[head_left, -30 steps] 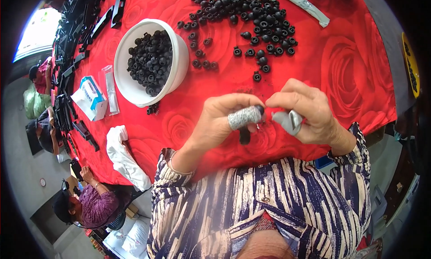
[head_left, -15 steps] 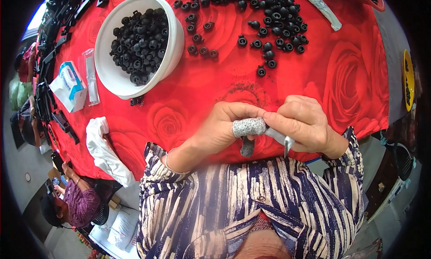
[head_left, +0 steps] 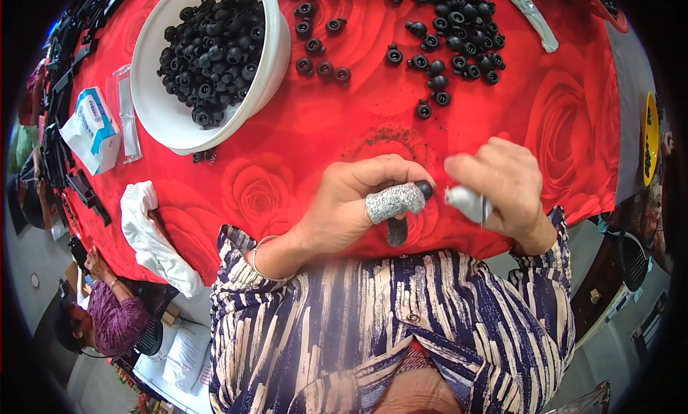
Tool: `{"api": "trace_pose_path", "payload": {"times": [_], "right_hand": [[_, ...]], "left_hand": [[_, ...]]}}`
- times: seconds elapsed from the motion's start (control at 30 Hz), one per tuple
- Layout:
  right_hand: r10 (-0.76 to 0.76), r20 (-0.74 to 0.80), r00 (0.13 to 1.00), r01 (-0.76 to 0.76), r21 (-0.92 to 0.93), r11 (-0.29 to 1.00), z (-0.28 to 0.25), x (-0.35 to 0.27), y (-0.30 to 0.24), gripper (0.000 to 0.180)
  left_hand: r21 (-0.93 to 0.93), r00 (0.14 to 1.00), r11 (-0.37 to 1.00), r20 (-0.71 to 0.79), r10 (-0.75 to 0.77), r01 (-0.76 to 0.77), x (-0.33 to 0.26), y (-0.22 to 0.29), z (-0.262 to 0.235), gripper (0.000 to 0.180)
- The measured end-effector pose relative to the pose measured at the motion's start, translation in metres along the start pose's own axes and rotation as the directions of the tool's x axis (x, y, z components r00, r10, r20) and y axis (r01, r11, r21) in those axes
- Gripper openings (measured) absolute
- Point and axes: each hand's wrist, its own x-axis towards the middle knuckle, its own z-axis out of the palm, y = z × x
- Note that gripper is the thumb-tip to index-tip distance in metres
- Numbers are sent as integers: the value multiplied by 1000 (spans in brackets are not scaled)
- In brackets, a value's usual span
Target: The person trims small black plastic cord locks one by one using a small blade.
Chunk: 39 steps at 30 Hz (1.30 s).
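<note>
Near the table's front edge, my left hand (head_left: 337, 199) pinches a small round black plastic part (head_left: 425, 190) between thumb and fingers. A grey knitted sleeve (head_left: 393, 202) covers one of its fingers, and a darker grey wrapping (head_left: 396, 231) shows on another below. Just to the right, apart from the part, my right hand (head_left: 505, 184) is closed round a small tool with a white-wrapped body (head_left: 464, 202). A thin metal piece (head_left: 483, 212) sticks out beside it. Motion blurs the right fingers, and the tool's working end cannot be made out.
A white bowl (head_left: 276, 84) full of black parts stands at the far left. Several loose black parts (head_left: 459, 37) lie at the back. White cloth (head_left: 154, 235), a tissue box (head_left: 93, 131) and black strips line the left side. A co-worker (head_left: 118, 317) sits at the lower left.
My right hand has pulled away to the right from my left hand with the tool. The black part in my left fingers now shows. The view has shifted slightly.
</note>
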Motion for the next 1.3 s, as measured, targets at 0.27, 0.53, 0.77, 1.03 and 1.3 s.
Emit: {"api": "trace_pose_path", "payload": {"times": [0.27, 0.53, 0.77, 1.03, 1.3], "right_hand": [[294, 249, 923, -372, 378, 848, -12, 9, -8, 25], [370, 144, 918, -397, 334, 855, 2, 3, -7, 23], [340, 145, 929, -369, 334, 867, 3, 3, -7, 22], [334, 156, 930, -367, 304, 879, 4, 2, -7, 20], [317, 169, 933, -356, 311, 881, 5, 1, -6, 22]], "left_hand": [[50, 999, 998, 5, 49, -49, 1, -1, 1, 23], [103, 996, 991, 2, 91, -90, 1, -3, -1, 24], [16, 997, 997, -9, 74, -74, 3, -9, -2, 25], [-60, 999, 997, -3, 54, -54, 4, -13, -2, 26], [-35, 999, 999, -8, 39, -39, 5, -12, -3, 26]]}}
